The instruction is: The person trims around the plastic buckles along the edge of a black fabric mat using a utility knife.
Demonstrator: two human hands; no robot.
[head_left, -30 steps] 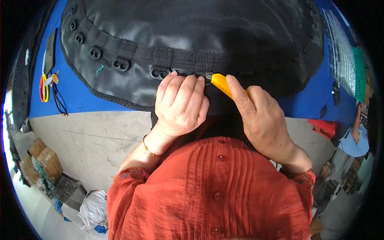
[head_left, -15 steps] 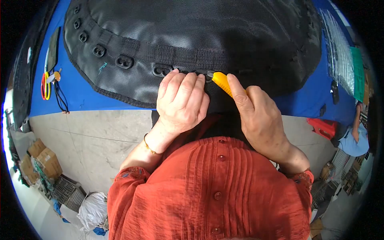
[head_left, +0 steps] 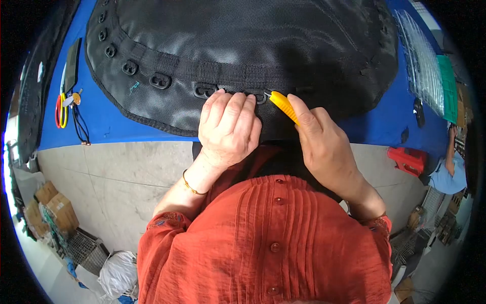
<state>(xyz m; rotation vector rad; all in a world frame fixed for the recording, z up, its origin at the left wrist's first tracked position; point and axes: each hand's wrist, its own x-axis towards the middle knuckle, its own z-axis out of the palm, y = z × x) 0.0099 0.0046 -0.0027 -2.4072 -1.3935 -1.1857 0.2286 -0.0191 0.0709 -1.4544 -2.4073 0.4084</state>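
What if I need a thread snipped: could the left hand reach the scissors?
Probably, with a stretch: the left hand must leave the black fabric, but the scissors' handles lie largely uncovered.

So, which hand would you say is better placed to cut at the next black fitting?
Probably the right hand: it already holds the yellow knife beside one, while the left presses the black fabric.

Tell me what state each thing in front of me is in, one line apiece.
Yellow cutter, blade out, gripped in the right hand.
Black fabric, spread over the blue table, the left hand on it.
Scissors, lying on the table, handles close together.
Bracelet, worn on the left wrist.
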